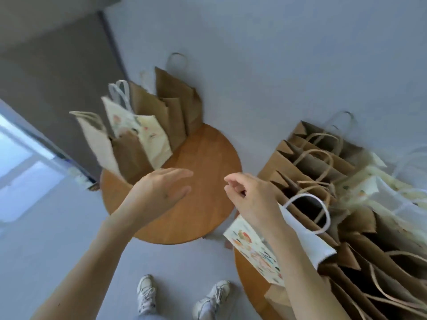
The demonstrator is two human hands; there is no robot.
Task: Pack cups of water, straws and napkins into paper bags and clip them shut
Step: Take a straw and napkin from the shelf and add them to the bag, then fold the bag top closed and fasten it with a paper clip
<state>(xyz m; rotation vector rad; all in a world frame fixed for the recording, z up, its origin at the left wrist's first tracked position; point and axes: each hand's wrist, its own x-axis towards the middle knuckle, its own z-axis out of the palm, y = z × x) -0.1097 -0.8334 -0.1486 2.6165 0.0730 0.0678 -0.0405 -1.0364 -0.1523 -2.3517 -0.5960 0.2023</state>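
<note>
My left hand (161, 192) hovers flat, fingers straight, over a round wooden table (208, 158). Several paper bags stand at that table's far left: brown bags (175, 107) and a white patterned bag (141, 132). My right hand (249, 197) is over the gap between the tables, fingers curled, with nothing visible between them. Under my right forearm lies a flat white patterned bag (254, 250) with a white cord handle (307, 211). Whether my hand holds this bag is hidden. No cups, straws, napkins or clips are in view.
A heap of flat brown bags (323, 172) with twisted handles covers a second round table (251, 294) at the right, with pale patterned bags (379, 188) among them. My shoes (145, 294) stand on the grey floor below. A dark wall panel (57, 88) rises at the left.
</note>
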